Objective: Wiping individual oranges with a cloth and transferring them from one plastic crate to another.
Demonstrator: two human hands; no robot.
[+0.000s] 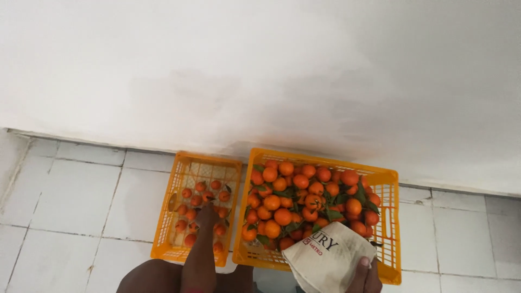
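Small round orange mandarins [202, 203] are lying thinly scattered in the smaller orange plastic lattice crate [176, 179], which is standing on the pale tiled floor [70, 201] against the white wall [260, 70]. The left hand [206, 214] is reaching down into this crate, resting among the fruit; whether its fingers are closing round one I cannot tell. Just beside it, the larger orange plastic lattice crate [388, 187] is sitting heaped with leafy mandarins [304, 198]. The right hand [366, 274] is gripping the edge of a white cloth bag with dark print [328, 258], which is hanging over this crate's near corner, covering some fruit.
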